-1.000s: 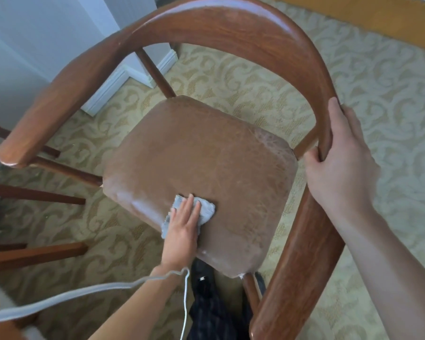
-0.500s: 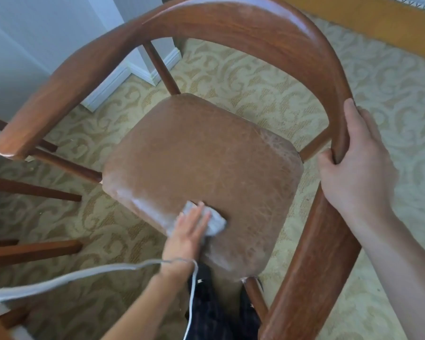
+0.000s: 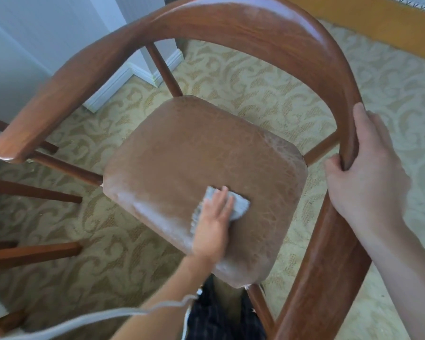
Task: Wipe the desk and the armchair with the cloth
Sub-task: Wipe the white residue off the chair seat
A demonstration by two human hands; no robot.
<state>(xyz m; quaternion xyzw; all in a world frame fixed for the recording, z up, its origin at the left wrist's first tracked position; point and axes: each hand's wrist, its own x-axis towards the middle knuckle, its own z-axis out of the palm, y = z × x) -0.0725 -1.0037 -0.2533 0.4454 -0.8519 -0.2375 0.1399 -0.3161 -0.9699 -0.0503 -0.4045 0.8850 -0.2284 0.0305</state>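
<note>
A wooden armchair with a curved back rail (image 3: 231, 23) and a worn brown leather seat (image 3: 194, 148) fills the view. My left hand (image 3: 212, 225) lies flat on a small grey-white cloth (image 3: 239, 206), pressing it against the near part of the seat. The cloth sticks out past my fingers on the left and right. My right hand (image 3: 363, 182) is wrapped around the right side of the curved rail, thumb on the inner face. The desk is not in view.
Patterned beige carpet (image 3: 255, 77) lies under the chair. White wall and baseboard (image 3: 113, 82) stand at the upper left. Dark wooden legs and rungs (image 3: 30, 192) of other furniture jut in from the left. A white cord (image 3: 84, 320) runs across the lower left.
My left hand has slid the cloth farther up onto the seat, away from the near edge. My right hand keeps its hold on the rail. The camera has shifted slightly.
</note>
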